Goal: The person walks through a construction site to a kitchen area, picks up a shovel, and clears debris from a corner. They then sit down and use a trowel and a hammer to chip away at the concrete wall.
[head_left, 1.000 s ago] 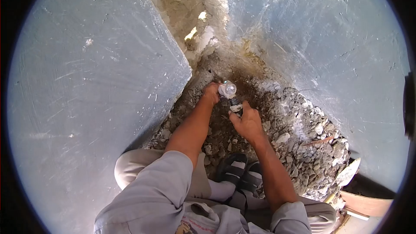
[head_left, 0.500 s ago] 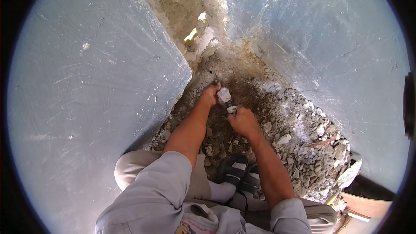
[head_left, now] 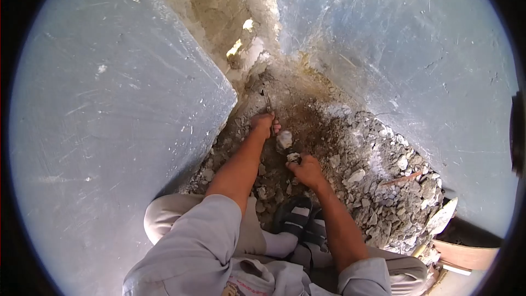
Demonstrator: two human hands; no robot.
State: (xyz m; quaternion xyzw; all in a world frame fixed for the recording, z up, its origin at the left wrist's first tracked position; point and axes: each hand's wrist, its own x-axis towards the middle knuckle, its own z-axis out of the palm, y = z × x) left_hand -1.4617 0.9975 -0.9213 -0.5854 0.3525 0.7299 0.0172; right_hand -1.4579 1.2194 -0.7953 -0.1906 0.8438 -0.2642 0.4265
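Note:
My left hand [head_left: 264, 124] is closed around a thin metal rod [head_left: 267, 100], its upper end pointing at the broken base of the wall corner. My right hand [head_left: 308, 171] grips a hammer-like tool [head_left: 285, 140] by its dark handle; a pale, whitish lump forms its head. That head sits just below and right of my left hand, apart from the rod. Dug soil and broken rubble lie beneath both hands.
Blue-grey wall surfaces rise at left [head_left: 120, 104] and right [head_left: 405, 49]. A rubble heap [head_left: 383, 186] lies at right, with a reddish stick [head_left: 402, 178] on it. A curved-rimmed container [head_left: 466, 255] stands at lower right. My sandalled feet [head_left: 296, 216] are below.
The tool in my right hand has moved down and away from my left hand. More of the rod now shows. The view has shifted slightly.

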